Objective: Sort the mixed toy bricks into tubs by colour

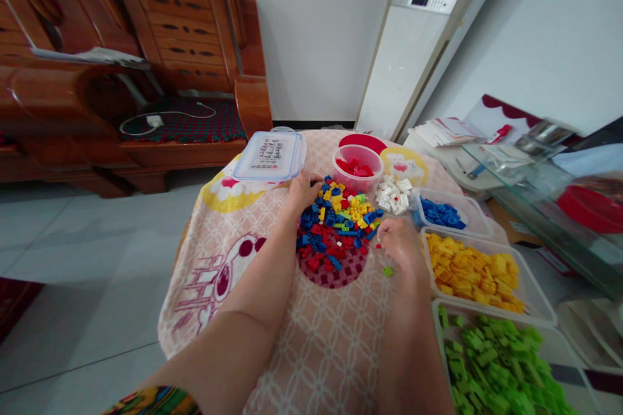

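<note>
A mixed pile of small toy building bricks [335,217] in blue, red, yellow and green is spread on the patterned tablecloth [335,337]. At its upper left edge, my left hand [304,191] has its fingers bent around something I cannot make out. To the right of the pile, my right hand [400,240] is closed, with its fingertips pressed together. Whatever it grips is hidden. Just below those fingertips lies a tiny red piece [378,246], and a green brick [387,270] rests on the cloth nearer to me.
Behind the pile stands a round tub of red bricks [357,183]; white bricks [394,194] sit beside it. Containers with blue [440,213], yellow [474,272] and green bricks [501,363] line the right side. A lidded plastic box [270,155] lies at the back left.
</note>
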The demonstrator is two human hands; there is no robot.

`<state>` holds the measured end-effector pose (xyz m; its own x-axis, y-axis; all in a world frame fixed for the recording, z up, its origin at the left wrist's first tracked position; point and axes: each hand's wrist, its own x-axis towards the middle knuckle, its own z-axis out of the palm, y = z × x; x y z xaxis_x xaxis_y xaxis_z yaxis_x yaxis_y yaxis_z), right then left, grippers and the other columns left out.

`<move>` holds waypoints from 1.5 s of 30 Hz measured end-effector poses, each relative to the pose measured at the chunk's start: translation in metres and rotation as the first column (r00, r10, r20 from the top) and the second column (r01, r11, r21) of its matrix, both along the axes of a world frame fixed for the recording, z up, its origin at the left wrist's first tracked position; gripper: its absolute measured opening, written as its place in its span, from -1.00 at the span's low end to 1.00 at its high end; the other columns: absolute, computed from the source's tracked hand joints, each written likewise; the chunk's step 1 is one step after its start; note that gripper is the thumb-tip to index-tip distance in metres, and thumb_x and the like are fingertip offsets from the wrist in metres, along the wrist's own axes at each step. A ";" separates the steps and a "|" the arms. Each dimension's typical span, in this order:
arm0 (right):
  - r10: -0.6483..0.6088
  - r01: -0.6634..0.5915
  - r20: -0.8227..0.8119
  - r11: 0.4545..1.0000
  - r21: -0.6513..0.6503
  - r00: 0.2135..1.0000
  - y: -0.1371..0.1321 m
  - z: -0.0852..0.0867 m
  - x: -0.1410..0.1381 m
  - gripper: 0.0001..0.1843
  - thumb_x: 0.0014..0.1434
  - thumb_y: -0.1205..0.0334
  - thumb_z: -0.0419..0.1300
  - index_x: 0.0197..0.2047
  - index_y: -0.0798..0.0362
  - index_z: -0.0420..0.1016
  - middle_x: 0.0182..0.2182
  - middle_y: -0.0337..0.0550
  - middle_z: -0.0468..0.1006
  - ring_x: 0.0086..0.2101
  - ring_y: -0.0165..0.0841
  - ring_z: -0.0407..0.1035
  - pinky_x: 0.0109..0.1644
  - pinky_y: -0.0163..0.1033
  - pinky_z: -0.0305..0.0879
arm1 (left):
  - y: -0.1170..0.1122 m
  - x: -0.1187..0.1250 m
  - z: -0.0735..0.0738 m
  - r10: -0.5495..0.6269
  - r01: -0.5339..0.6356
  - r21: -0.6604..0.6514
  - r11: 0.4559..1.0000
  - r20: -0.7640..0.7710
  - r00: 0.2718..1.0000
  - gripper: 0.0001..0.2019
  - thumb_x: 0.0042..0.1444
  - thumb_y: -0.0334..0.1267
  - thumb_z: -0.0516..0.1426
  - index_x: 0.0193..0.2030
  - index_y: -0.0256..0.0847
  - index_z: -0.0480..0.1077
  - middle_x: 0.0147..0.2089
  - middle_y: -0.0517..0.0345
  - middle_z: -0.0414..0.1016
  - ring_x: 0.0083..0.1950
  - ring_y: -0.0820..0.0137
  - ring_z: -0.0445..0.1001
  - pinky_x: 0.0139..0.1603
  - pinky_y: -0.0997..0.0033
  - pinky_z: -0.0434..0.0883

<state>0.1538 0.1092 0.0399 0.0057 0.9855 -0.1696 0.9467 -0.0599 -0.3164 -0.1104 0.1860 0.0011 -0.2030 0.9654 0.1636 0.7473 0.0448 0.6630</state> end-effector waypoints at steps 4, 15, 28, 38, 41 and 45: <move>0.059 -0.058 0.023 0.997 -0.057 0.998 -0.003 0.004 -0.001 -0.79 0.14 0.39 0.21 -0.35 0.04 0.70 -0.45 -0.15 0.66 -0.41 -0.38 0.51 -0.33 -0.36 0.19 | 0.000 0.000 0.000 0.003 -0.003 0.001 1.000 0.003 1.000 -0.70 0.25 -0.34 0.15 0.04 -0.17 0.66 0.04 0.06 0.71 0.09 0.25 0.64 0.21 0.36 0.49; 0.015 -0.015 -0.011 1.000 0.006 1.000 0.001 -0.003 0.003 -0.75 0.15 0.44 0.17 -0.37 0.03 0.67 -0.43 -0.18 0.67 -0.42 -0.40 0.50 -0.36 -0.36 0.16 | 0.000 0.000 0.001 0.018 -0.018 -0.004 1.000 -0.012 1.000 -0.71 0.25 -0.33 0.17 0.03 -0.14 0.66 0.03 0.09 0.72 0.06 0.25 0.65 0.19 0.34 0.50; -0.032 0.049 -0.155 0.992 0.113 0.987 0.008 -0.013 0.003 -0.80 0.15 0.34 0.19 -0.34 0.05 0.68 -0.42 -0.10 0.68 -0.37 -0.31 0.54 -0.29 -0.32 0.30 | -0.002 0.001 0.004 0.014 -0.014 -0.012 1.000 -0.020 1.000 -0.70 0.24 -0.33 0.16 0.03 -0.11 0.66 0.03 0.11 0.71 0.08 0.26 0.64 0.20 0.36 0.50; -0.226 0.461 -0.567 0.830 0.314 0.792 0.022 0.002 -0.004 -0.55 0.26 0.17 0.10 0.10 0.19 0.61 -0.25 0.03 0.70 -0.30 -0.21 0.61 -0.19 -0.25 0.48 | 0.000 0.002 0.003 0.005 -0.005 -0.016 1.000 -0.007 1.000 -0.69 0.25 -0.33 0.16 0.05 -0.16 0.66 0.01 0.06 0.72 0.06 0.24 0.65 0.16 0.34 0.52; -0.263 0.437 -0.428 0.815 0.382 0.865 0.036 0.019 -0.008 -0.56 0.26 0.18 0.12 0.11 0.15 0.62 -0.22 0.07 0.71 -0.19 -0.14 0.59 -0.11 -0.23 0.46 | -0.001 0.002 0.003 -0.002 0.002 -0.008 1.000 -0.005 1.000 -0.69 0.24 -0.34 0.15 0.04 -0.14 0.66 0.01 0.07 0.72 0.06 0.24 0.65 0.16 0.35 0.52; -0.205 0.279 -0.212 0.860 0.428 0.956 0.068 0.040 -0.003 -0.56 0.26 0.21 0.13 0.11 0.15 0.64 -0.22 0.08 0.71 -0.11 -0.09 0.57 -0.01 -0.18 0.44 | -0.002 0.002 0.004 -0.009 0.009 -0.008 1.000 0.002 1.000 -0.69 0.24 -0.35 0.16 0.04 -0.14 0.66 0.02 0.06 0.72 0.07 0.24 0.64 0.17 0.36 0.51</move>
<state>0.1506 0.1768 0.0795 0.2647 0.9254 0.2713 0.8582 -0.0978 -0.5039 -0.1083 0.1843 0.0054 -0.1946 0.9685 0.1553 0.7463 0.0434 0.6642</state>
